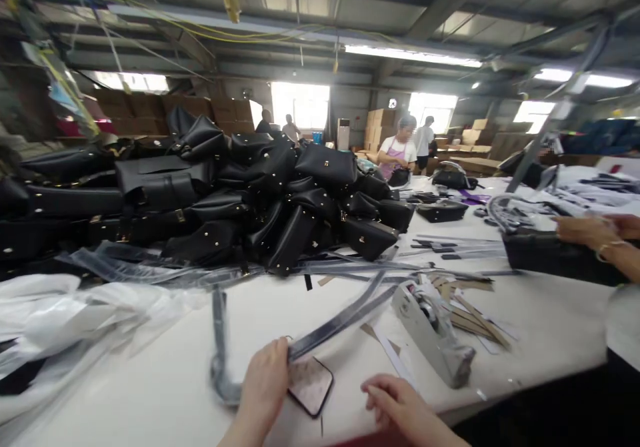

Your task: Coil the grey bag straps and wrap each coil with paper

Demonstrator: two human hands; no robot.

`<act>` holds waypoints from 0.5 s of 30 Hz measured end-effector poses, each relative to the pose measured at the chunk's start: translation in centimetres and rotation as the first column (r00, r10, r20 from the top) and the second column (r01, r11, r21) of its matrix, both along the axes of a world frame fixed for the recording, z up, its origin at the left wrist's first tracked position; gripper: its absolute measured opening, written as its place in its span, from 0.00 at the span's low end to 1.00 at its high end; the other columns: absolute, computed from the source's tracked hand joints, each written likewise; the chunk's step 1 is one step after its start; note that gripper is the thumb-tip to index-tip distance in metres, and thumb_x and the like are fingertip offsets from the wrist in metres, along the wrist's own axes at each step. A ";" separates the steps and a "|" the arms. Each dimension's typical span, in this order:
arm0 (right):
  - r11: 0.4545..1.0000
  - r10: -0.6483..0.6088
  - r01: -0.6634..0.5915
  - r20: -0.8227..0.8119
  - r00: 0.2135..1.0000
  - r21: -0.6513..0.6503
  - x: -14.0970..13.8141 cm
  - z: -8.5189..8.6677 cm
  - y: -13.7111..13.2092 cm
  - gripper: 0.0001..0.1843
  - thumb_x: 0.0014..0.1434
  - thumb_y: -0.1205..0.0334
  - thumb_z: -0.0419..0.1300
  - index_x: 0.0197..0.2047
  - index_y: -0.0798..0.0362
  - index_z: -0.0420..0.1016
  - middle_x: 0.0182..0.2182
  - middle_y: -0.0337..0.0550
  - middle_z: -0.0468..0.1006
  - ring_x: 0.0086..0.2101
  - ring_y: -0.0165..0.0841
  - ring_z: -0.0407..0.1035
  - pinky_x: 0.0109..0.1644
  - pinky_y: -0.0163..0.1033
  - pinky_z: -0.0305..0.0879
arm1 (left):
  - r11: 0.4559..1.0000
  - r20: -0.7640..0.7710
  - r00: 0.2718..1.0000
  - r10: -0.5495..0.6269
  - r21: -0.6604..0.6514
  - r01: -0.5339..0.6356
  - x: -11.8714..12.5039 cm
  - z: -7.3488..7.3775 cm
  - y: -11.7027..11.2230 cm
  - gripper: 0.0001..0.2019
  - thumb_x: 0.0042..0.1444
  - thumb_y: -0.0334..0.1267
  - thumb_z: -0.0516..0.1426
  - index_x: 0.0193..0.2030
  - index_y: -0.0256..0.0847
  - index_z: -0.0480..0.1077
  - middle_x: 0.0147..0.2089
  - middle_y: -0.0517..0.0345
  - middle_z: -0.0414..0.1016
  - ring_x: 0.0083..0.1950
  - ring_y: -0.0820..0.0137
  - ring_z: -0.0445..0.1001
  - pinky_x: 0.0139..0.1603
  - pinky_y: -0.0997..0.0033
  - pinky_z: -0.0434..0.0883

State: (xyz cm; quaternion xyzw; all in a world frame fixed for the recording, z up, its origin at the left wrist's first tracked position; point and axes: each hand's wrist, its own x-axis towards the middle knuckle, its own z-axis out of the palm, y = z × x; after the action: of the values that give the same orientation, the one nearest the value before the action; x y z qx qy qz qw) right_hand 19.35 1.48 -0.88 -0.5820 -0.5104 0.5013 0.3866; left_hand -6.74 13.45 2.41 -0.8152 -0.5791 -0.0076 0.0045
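My left hand [265, 380] is closed round a dark bag strap [340, 317] wrapped in clear plastic. One length of the strap runs from my fist toward the back right. Another part [220, 347], blurred, loops up on the left of the hand. A phone [311, 387] lies on the white table just right of my left hand, partly covered by it. My right hand [400, 403] is above the table's near edge, right of the phone. Its fingers are loosely bent and apart, and nothing shows in them.
A big heap of black handbags [280, 200] covers the back left. White plastic wrapping [90, 313] lies at left. A tape dispenser [433, 333] stands right of centre, near cardboard strips [473, 317]. At far right, a co-worker's hands [590, 230] touch a black bag [540, 253].
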 end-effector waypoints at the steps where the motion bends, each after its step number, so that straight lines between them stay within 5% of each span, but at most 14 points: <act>1: 0.999 0.006 -0.005 -0.025 1.000 0.032 -1.0 0.8 1.0 0.26 0.56 0.41 0.57 0.38 0.57 0.77 0.28 0.44 0.78 0.25 0.30 0.69 0.29 0.34 0.62 | 0.997 -0.016 0.997 0.077 0.034 -0.077 -1.1 -0.2 0.3 0.15 0.59 0.24 0.43 0.45 0.34 0.68 0.45 0.43 0.75 0.48 0.58 0.74 0.47 0.62 0.66; 4: 0.994 0.051 -0.045 -0.060 0.997 0.102 -3.6 2.7 2.3 0.20 0.54 0.47 0.60 0.36 0.58 0.77 0.27 0.44 0.77 0.25 0.29 0.68 0.30 0.34 0.63 | 0.980 -0.031 0.981 0.191 0.071 -0.188 -4.5 -0.7 2.5 0.12 0.59 0.37 0.50 0.43 0.32 0.67 0.46 0.39 0.74 0.50 0.52 0.72 0.50 0.58 0.64; 7: 0.993 0.100 -0.094 -0.090 0.991 0.073 -4.9 2.6 1.8 0.17 0.52 0.51 0.63 0.34 0.58 0.77 0.25 0.41 0.76 0.23 0.28 0.67 0.29 0.33 0.63 | 0.992 0.081 0.990 0.116 -0.056 -0.112 -7.4 -0.3 4.3 0.21 0.57 0.53 0.51 0.43 0.34 0.67 0.45 0.41 0.75 0.49 0.52 0.73 0.50 0.59 0.65; 11: 0.992 0.123 -0.120 -0.129 0.984 0.029 -5.2 1.1 1.3 0.20 0.50 0.47 0.65 0.32 0.58 0.76 0.23 0.40 0.75 0.21 0.25 0.65 0.25 0.30 0.58 | 0.995 0.209 0.975 0.078 -0.081 -0.062 -7.8 2.7 3.3 0.13 0.56 0.43 0.50 0.42 0.40 0.69 0.47 0.47 0.77 0.49 0.56 0.74 0.51 0.61 0.66; 13: 0.995 0.098 -0.098 -0.297 0.950 0.014 -5.1 1.6 1.6 0.27 0.48 0.40 0.65 0.36 0.58 0.75 0.25 0.42 0.77 0.23 0.27 0.68 0.25 0.29 0.58 | 0.997 0.275 0.959 -0.072 -0.020 0.081 -6.2 4.2 0.7 0.12 0.54 0.35 0.50 0.43 0.44 0.69 0.46 0.51 0.77 0.50 0.59 0.74 0.51 0.63 0.66; 15: 0.997 0.041 -0.071 -0.572 0.819 -0.029 -4.9 3.5 2.0 0.35 0.47 0.33 0.62 0.43 0.58 0.72 0.31 0.46 0.79 0.28 0.31 0.73 0.28 0.31 0.62 | 0.921 0.321 0.874 -0.365 -0.014 0.390 -3.9 4.6 -3.1 0.11 0.55 0.35 0.51 0.42 0.48 0.71 0.43 0.54 0.78 0.46 0.61 0.75 0.49 0.66 0.68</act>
State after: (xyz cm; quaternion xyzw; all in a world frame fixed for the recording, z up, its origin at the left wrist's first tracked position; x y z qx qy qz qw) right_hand 14.48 3.52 2.63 -0.3994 -0.3758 0.6760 0.4922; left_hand -10.69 10.40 7.04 -0.9004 -0.4021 -0.1145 -0.1204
